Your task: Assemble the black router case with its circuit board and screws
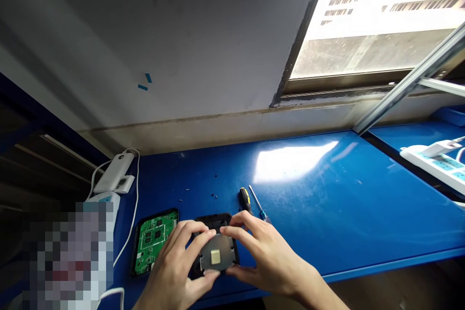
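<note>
A grey metal plate (pixel 227 254) with a small pale square pad is pinched at its edges between my left hand (pixel 178 261) and my right hand (pixel 267 252). Both hands have thumbs at the near edge and fingers at the far edge. Under the plate lies a black plastic housing (pixel 214 218), partly covered by the plate and my fingers; whether the plate touches it I cannot tell. To the left, a green circuit board (pixel 163 226) sits in a black shell, its right side partly behind my left hand.
Beyond my right hand lie a black-and-yellow screwdriver (pixel 245 198) and a blue-handled screwdriver (pixel 258 202). Several small screws (pixel 212 195) are scattered on the blue table (pixel 305 213). White power strips (pixel 438 163) and a white cable (pixel 135 203) lie at the sides.
</note>
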The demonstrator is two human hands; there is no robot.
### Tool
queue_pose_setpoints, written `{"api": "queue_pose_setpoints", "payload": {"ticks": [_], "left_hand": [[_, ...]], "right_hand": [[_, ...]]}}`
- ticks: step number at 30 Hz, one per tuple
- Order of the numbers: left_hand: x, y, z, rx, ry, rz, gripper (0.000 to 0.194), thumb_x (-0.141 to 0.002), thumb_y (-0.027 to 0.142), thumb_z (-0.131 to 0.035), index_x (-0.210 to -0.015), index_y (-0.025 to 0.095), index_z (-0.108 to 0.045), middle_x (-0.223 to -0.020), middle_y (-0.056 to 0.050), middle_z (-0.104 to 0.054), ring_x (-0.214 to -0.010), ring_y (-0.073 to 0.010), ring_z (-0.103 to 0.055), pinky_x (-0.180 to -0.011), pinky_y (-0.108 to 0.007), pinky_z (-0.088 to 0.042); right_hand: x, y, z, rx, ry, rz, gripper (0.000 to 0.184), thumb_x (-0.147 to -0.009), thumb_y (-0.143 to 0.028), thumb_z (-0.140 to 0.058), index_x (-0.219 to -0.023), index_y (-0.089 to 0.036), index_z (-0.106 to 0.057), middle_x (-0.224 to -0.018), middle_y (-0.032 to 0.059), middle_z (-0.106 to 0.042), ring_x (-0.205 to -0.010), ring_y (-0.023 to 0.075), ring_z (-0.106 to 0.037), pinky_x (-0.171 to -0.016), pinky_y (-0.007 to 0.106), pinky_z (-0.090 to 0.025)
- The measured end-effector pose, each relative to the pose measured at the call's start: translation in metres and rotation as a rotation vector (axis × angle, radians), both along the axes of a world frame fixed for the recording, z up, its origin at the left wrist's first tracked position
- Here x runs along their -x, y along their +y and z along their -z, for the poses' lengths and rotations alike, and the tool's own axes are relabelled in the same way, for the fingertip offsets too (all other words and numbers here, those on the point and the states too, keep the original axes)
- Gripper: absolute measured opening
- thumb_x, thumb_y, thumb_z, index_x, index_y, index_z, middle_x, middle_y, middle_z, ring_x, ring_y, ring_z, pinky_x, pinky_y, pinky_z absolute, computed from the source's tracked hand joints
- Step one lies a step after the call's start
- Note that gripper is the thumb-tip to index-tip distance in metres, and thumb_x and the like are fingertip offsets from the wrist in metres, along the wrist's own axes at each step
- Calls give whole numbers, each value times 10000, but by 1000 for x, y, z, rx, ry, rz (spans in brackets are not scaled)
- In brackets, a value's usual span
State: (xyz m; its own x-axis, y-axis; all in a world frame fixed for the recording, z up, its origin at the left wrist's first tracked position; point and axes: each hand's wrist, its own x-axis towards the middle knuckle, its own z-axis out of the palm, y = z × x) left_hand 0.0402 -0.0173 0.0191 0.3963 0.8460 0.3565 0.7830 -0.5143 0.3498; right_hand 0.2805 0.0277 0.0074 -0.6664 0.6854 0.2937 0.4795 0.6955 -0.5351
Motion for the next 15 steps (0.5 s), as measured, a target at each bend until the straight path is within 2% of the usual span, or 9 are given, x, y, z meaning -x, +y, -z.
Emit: {"api": "queue_pose_setpoints", "payload": {"ticks": [7,15], "left_hand": [[1,3,-2,19,54,6,591,-683,165,-766,-1231,256,-564,-1136,-56,-663,-1069,-231,-659,-864,-305,-607],[-3,5,21,-117,171,-23,495,-754,170,-690,-1237,204,-582,-1187,-85,-704,-1140,-275,-659,-925,-386,-612]], "right_hand": [[-1,-1,6,-35,54,29,630,-704,-342,-847,-1265,-198,-599,-1121,105,-659,-941,236,-681,-795,338,-568],[4,2,2,-34,6,-4,589,-697,-366,-857,-1205,-191,-615,-1114,95,-678,-921,250,-679,-789,357,-562]]}}
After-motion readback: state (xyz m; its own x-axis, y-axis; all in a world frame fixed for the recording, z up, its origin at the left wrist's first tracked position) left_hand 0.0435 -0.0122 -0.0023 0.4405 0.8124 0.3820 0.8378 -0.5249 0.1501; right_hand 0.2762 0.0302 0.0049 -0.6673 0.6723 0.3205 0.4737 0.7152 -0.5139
